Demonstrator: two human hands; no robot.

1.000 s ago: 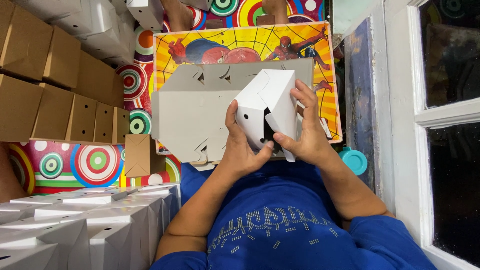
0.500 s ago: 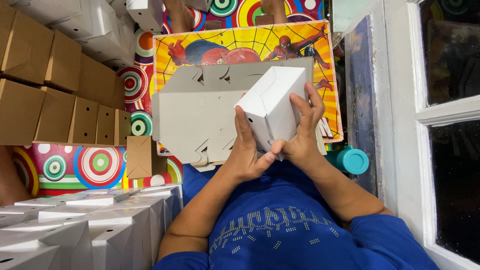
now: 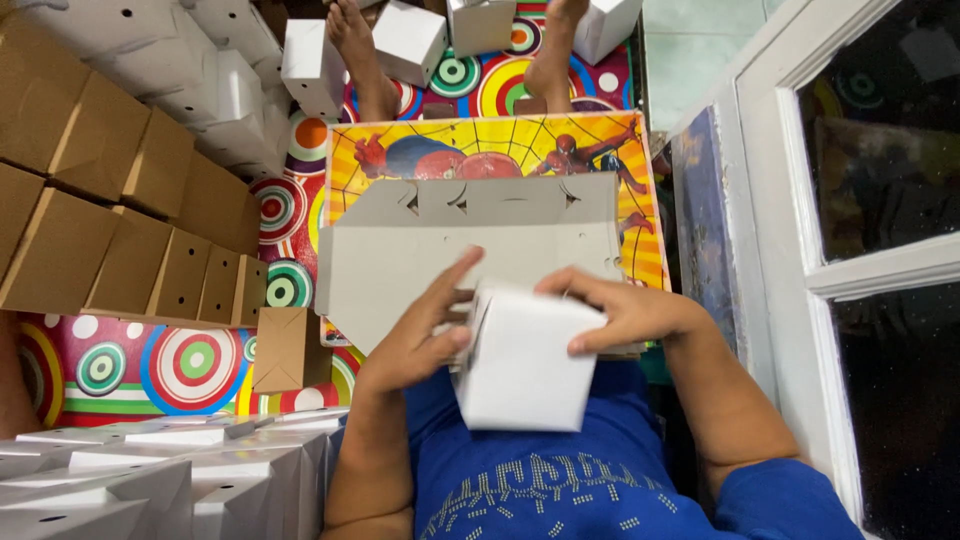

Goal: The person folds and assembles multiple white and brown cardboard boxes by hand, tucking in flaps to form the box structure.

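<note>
Colourful ring-patterned floor mat (image 3: 190, 365) under everything; white window frame (image 3: 790, 250) at 3 o'clock. Low table with a bright yellow cartoon top (image 3: 500, 150) sits ahead of the person, a stack of flat grey cardboard blanks (image 3: 400, 265) lying on it.

Progress, judged from layout: one white box (image 3: 520, 365) is in work, held just above the blue shirt (image 3: 560, 480) at 6 o'clock, looks mostly formed, top flaps apparently being closed. Done stock: rows of brown boxes (image 3: 110, 220) at 9–10 o'clock, white boxes (image 3: 150, 480) at 7–8 o'clock, more white ones (image 3: 315, 65) at 12 near another person's bare feet (image 3: 360, 50). Blanks remaining on the table, so plenty left.

Left hand (image 3: 425, 335) pressed on the box's left side, index finger stretched up. Right hand (image 3: 620, 310) clamped over the top right edge, fingers curled across it.

Versus half a second back: the box was raised and tilted in front of the blanks; now it's lower, nearer the lap, turned squarer to the camera. Right hand went from cupping the side to covering the top. The teal lid at 3 o'clock is no longer in view.
</note>
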